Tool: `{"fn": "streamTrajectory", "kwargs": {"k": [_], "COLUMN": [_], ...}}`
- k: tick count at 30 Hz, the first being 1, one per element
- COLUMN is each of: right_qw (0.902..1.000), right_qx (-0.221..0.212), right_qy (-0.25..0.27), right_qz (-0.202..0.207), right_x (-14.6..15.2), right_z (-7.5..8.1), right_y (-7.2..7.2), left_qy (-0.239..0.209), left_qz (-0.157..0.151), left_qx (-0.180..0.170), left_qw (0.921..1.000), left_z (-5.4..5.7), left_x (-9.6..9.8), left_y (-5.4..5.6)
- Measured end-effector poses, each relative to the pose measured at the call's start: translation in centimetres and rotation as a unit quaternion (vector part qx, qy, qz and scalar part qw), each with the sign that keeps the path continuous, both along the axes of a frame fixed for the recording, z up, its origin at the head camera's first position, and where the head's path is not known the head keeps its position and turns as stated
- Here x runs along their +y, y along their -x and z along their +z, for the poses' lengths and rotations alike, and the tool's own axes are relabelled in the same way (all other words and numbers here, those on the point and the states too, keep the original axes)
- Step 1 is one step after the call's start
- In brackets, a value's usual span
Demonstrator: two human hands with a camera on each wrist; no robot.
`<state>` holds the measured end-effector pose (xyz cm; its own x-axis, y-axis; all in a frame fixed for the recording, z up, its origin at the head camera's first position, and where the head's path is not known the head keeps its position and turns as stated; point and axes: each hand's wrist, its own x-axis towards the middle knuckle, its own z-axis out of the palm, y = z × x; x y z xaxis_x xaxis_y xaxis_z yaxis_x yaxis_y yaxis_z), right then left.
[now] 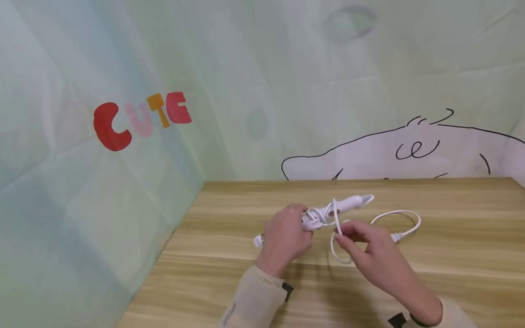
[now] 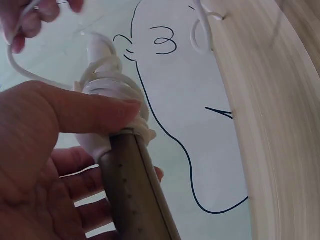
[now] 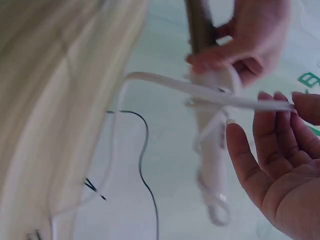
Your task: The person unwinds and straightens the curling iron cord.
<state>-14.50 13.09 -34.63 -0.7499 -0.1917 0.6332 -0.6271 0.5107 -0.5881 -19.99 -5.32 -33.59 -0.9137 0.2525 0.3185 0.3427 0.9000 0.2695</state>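
My left hand (image 1: 285, 237) grips a curling iron (image 1: 348, 203) where its white handle meets the barrel, above the wooden table. In the left wrist view the thumb presses across turns of white cord, and the dark metallic barrel (image 2: 137, 187) shows a row of small holes. Several loops of the power cord (image 3: 167, 81) wind around the handle. To the right of the handle, my right hand (image 1: 379, 255) pinches a stretch of that cord between thumb and fingertips. The cord's free end loops past this hand, with the plug (image 1: 397, 237) just beyond it.
The wooden table (image 1: 463, 228) lies under both hands. A pale green cloth backdrop (image 1: 246, 68) rises behind it and along the left side, bearing colored letters (image 1: 112, 126) and a black line drawing (image 1: 369, 152).
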Motion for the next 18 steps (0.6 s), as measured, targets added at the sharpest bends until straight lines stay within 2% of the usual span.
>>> {"fn": "streamTrajectory", "kwargs": {"k": [2, 5, 8, 11, 14, 16, 18], "right_qw": [0.9999, 0.9996, 0.9991, 0.9981, 0.9962, 0.9945, 0.9922], "right_qx": [0.015, 0.024, 0.035, 0.048, 0.061, 0.067, 0.071], "right_qy": [-0.004, -0.012, -0.017, -0.024, -0.036, -0.046, -0.059], "right_qz": [-0.005, -0.010, -0.017, -0.031, -0.051, -0.067, -0.084], "right_x": [0.8, 2.4, 4.1, 5.5, 6.6, 7.3, 7.9], "right_z": [0.9, 1.9, 2.4, 2.5, 2.2, 1.9, 1.7], "right_y": [0.0, 0.2, 0.8, 1.4, 2.0, 2.3, 2.6], "left_qy": [0.017, 0.049, 0.086, 0.105, 0.098, 0.085, 0.076], "left_qz": [-0.008, -0.038, -0.082, -0.141, -0.220, -0.277, -0.333], "left_qx": [0.001, 0.002, -0.001, -0.022, -0.055, -0.074, -0.086], "left_qw": [0.9998, 0.9980, 0.9929, 0.9841, 0.9691, 0.9543, 0.9357], "left_z": [-0.1, -0.2, -0.1, 0.0, 0.2, 0.4, 0.6], "left_x": [-0.1, -0.4, -0.5, -0.7, -0.7, -0.6, -0.5], "left_y": [0.2, 0.4, 0.5, 0.4, 0.0, -0.3, -0.6]}}
